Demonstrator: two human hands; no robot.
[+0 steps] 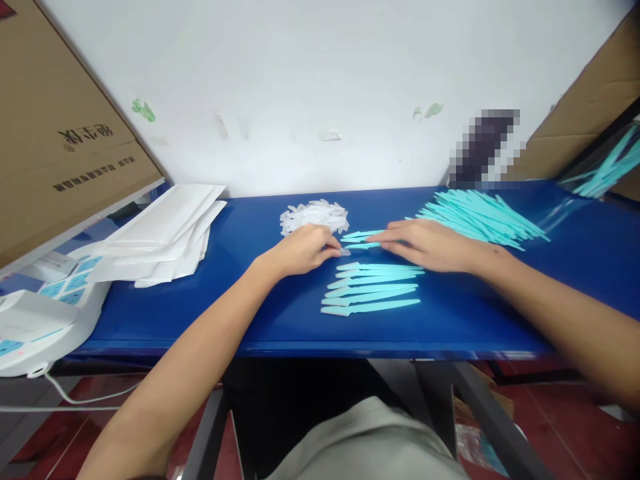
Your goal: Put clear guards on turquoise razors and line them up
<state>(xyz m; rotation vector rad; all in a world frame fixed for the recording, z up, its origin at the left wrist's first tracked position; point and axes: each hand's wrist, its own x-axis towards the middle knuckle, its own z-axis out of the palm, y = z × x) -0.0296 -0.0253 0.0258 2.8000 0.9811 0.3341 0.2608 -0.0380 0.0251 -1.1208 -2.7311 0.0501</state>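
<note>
My left hand (309,249) pinches a small translucent cap (345,252) at the left end of a teal stick. Just right of it, my right hand (413,241) has its fingers on teal sticks (363,246) lying side by side. Nearer the front edge, several teal sticks (375,291) lie in a row, their left ends whitish. Behind my left hand is a pile of translucent caps (315,217). A large heap of teal sticks (480,217) lies behind my right hand and forearm.
White padded envelopes (160,230) are stacked on the blue table (280,320) at left, beside a white device (55,320) with blue buttons. A cardboard box (65,133) stands behind them. At far right, clear plastic holds more teal sticks (613,167).
</note>
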